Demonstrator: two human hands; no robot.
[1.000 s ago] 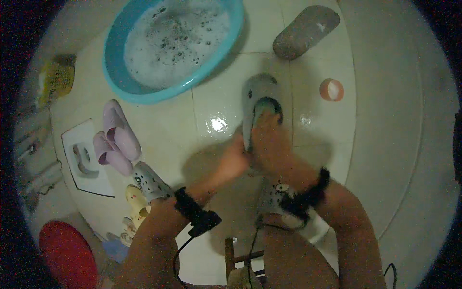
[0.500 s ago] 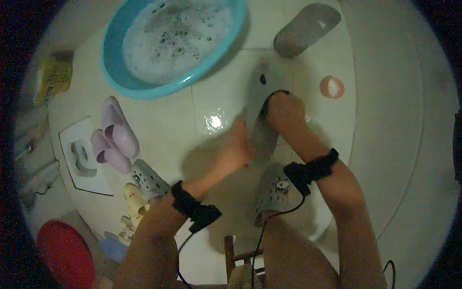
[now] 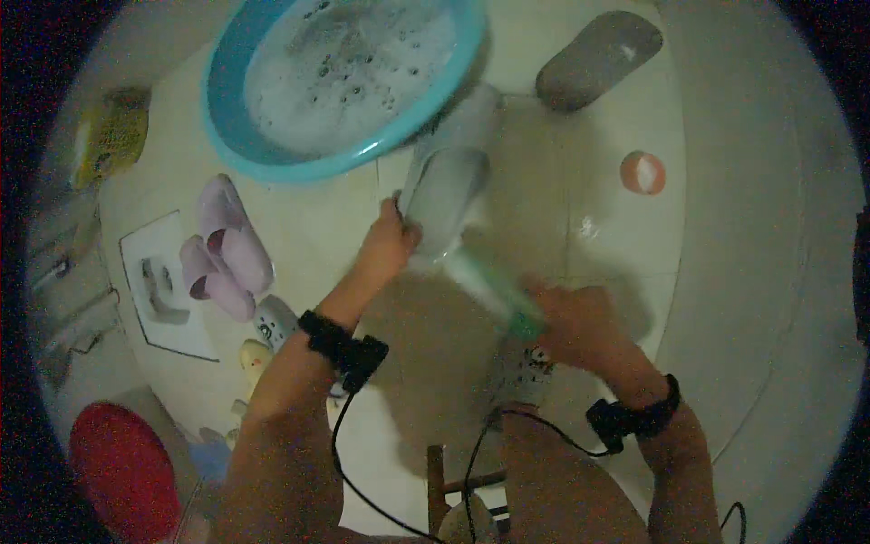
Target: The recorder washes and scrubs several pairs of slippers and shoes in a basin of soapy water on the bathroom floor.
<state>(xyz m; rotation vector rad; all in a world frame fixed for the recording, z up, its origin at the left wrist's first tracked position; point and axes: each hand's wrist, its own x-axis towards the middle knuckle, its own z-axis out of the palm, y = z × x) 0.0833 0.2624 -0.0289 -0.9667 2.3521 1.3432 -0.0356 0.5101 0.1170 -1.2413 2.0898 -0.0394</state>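
The oblong grey rubber clog (image 3: 450,186), edge-gripped by the left hand (image 3: 390,241), could slip if jolted by the long green-and-white, probably plastic brush (image 3: 494,292) the right hand (image 3: 584,326) holds.

Both bare forearms (image 3: 288,385) reach forward, as I see it. The left hand (image 3: 388,243) is stretched farther out, fingers curled in a grip. The right hand (image 3: 582,325), a little blurred, is closed too, nearer the body and angled leftward.
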